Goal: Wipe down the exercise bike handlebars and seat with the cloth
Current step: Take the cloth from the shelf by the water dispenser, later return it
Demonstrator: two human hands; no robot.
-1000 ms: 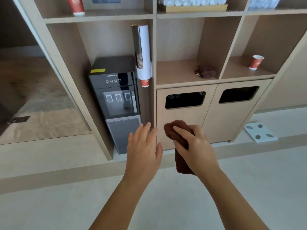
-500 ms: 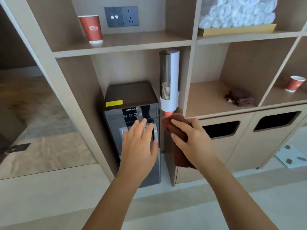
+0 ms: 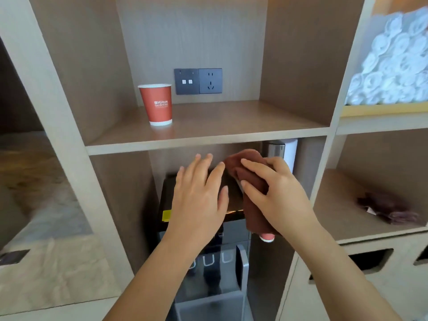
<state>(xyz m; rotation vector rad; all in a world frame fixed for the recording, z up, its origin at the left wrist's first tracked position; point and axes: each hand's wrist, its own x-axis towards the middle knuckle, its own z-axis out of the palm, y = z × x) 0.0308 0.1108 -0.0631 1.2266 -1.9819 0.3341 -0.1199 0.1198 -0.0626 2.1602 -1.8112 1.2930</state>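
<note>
Both hands have come up since a second ago, and the view has closed in on the shelf unit [image 3: 208, 141]. What used to be the top shelf now sits dead centre, and the floor has dropped out of sight.

Right hand [image 3: 275, 198] still has the brown cloth [image 3: 253, 214]. The fingers are curled round it near the top, thumb on the near side, with a bunched bit poking out above and the rest hanging below the palm. It's held in front of the lower compartment, just under the shelf edge and just right of the other hand.

Left hand [image 3: 199, 200] is flat and open with the fingers straight and slightly spread, holding nothing. It's in front of the black top of the water dispenser [image 3: 166, 195]. Honestly can't tell if it's touching it or just hovering.

Behind the cloth there's a cup dispenser tube [image 3: 289, 154] fixed to the divider, with a red cup rim [image 3: 267, 237] peeking out below the right hand.

A red Hilton paper cup [image 3: 157, 104] stands upright on the shelf above, left of a grey switch and socket panel [image 3: 198, 81] on the back wall. Rolled white towels [image 3: 393, 66] are stacked in the upper right compartment. A dark crumpled cloth [image 3: 389, 208] lies on the shelf below them.
</note>
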